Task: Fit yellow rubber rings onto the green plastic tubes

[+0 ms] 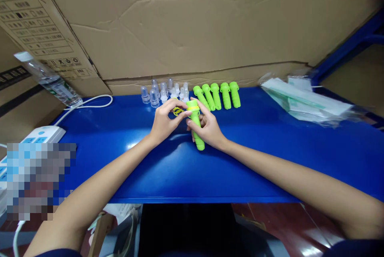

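A green plastic tube [196, 127] is gripped by the right hand [208, 129], while a yellow ring [178, 110] at its top is pinched by the left hand [163, 123]. Beyond the grip, five green tubes [217, 95] and clear caps [163, 91] are lined up.

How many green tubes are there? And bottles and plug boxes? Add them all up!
Green tubes: 6 (5 in a row, 1 held between the left hand and right hand)
Bottle: 1
Power strip: 1
Total: 8
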`<state>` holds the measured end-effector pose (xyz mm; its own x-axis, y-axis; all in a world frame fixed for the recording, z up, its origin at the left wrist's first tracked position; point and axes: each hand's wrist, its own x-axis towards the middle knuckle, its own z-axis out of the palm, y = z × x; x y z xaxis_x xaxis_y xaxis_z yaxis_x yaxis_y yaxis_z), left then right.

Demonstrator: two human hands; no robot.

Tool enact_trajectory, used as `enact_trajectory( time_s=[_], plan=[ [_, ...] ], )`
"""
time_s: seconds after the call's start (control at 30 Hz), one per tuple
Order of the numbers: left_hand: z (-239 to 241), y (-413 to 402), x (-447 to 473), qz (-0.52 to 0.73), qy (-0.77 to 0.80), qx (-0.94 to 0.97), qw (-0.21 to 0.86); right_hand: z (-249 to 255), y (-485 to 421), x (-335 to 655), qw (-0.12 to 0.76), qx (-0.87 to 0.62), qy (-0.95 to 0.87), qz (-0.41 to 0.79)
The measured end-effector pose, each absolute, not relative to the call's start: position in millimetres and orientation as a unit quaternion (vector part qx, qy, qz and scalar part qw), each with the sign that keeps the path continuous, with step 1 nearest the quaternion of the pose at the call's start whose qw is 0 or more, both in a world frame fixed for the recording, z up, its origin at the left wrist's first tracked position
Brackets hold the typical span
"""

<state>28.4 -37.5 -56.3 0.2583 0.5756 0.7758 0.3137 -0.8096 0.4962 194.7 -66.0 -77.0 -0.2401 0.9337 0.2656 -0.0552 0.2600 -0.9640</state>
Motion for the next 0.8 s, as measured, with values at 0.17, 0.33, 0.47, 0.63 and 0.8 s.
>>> enact_trajectory(
  time_s=[0.17,0.33,0.47,0.63,0.8],
  plan=[
    [-59.3,-37.0,29.1,0.538,0.302,0.775,0.136,-76.0,-66.7,194.9,0.496,-0.367,-0.611,0.496],
    [-61.9,-36.3,29.2,0.543,0.309,0.764,0.164,-76.7,-66.6,195.2,0.492,-0.373,-0.611,0.495],
    [-61.4,-36.8,28.6,0.536,0.310,0.770,0.152,-77.8,-66.8,195.6,0.492,-0.370,-0.619,0.488],
    [-57.9,-38.7,27.4,0.539,0.279,0.789,0.097,-79.7,-67.7,196.4,0.495,-0.354,-0.642,0.467],
    [-55.6,-39.2,27.5,0.558,0.237,0.793,0.058,-81.2,-66.0,196.4,0.495,-0.334,-0.646,0.476]
  ],
)
